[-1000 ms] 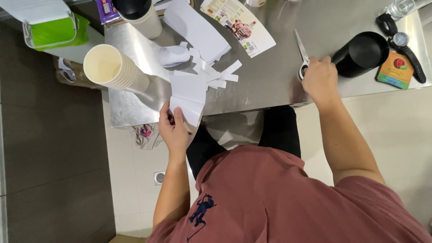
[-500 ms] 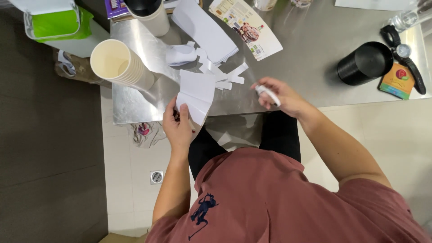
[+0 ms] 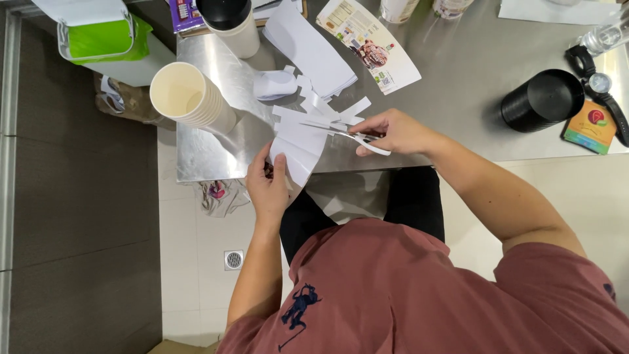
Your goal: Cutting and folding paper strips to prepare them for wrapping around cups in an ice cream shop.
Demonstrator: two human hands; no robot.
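Note:
My left hand [image 3: 269, 184] grips a white sheet of paper [image 3: 298, 145] at its lower corner, holding it over the edge of the steel table [image 3: 452, 92]. White-handled scissors [image 3: 350, 134] sit in my right hand [image 3: 392, 131], with the blades open and reaching into the paper from the right. Cut white paper strips [image 3: 331, 107] lie just beyond the sheet.
A stack of paper cups [image 3: 187, 98] lies on its side at the table's left. A black cylinder [image 3: 542, 100], a wristwatch [image 3: 597, 85], a small colourful card [image 3: 586, 126], a printed cup sleeve [image 3: 368, 41] and flat white paper [image 3: 308, 46] are on the table. A green-and-white container [image 3: 98, 33] stands at far left.
My right hand took the scissors from the table's right side and carried them left to the paper; the blades now meet the sheet. My left hand has kept hold of the paper.

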